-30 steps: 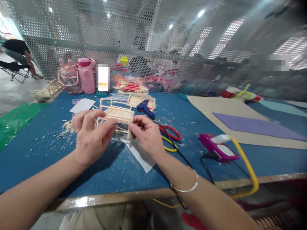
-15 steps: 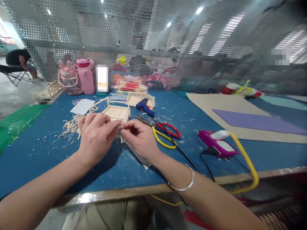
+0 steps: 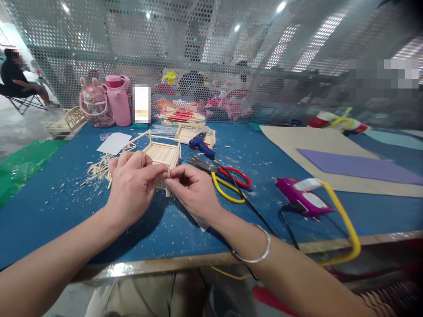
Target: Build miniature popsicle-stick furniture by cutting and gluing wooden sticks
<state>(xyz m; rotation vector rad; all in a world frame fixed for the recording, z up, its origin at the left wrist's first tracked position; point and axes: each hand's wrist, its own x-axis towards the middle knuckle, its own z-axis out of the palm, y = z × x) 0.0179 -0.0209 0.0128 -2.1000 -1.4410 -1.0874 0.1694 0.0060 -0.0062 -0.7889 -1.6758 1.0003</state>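
Note:
A small frame of thin wooden sticks (image 3: pixel 161 152), with a slatted floor and corner posts, stands on the blue table. My left hand (image 3: pixel 132 185) pinches the top of its near corner, partly hiding the near side. At the same corner post, the thumb and fingers of my right hand (image 3: pixel 193 189) are closed from the right. Just beyond lies a blue glue gun (image 3: pixel 202 144). Scissors with red and yellow handles (image 3: pixel 231 185) rest to the right of my right hand. Cut stick pieces (image 3: pixel 99 169) are scattered to the left.
Pink bottles (image 3: pixel 119 103) and bundled red-tipped sticks (image 3: pixel 181 115) line the back by a perforated metal screen. On the right are a purple device (image 3: pixel 304 198) with a yellow tube, a purple sheet (image 3: pixel 357 166) and black cable. A seated person (image 3: pixel 20 79) is far left.
The camera view has shifted slightly, and more of the seated person shows at the far left. Both my hands stay at the same corner of the stick frame.

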